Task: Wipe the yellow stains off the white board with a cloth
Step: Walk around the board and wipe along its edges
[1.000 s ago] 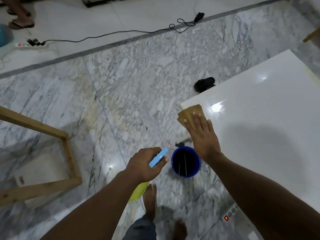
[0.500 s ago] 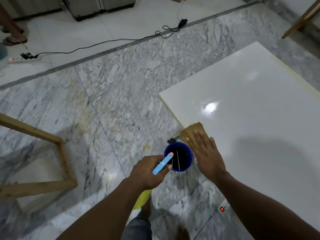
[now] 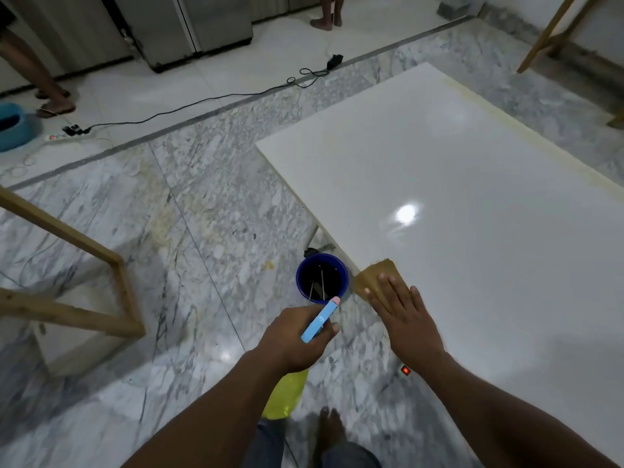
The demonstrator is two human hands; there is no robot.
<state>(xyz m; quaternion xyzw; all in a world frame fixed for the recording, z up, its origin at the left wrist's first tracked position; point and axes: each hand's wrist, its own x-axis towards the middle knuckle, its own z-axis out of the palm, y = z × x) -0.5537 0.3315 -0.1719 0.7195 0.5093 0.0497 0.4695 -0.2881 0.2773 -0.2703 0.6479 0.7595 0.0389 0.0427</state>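
A large glossy white board fills the right half of the head view, with a yellowish band along its far right edge. A brown cloth lies on the board's near left edge. My right hand presses flat on the cloth, fingers spread. My left hand hovers over the floor left of the board, closed around a yellow spray bottle with a light blue nozzle.
A blue bucket with dark contents stands on the marble floor against the board's edge. A wooden frame is at left. A black cable and power strip lie farther back. People's legs stand at the back.
My right hand has slid the cloth along the board's left edge toward me, away from the far corner. The left hand keeps holding the bottle. The view has tilted up.
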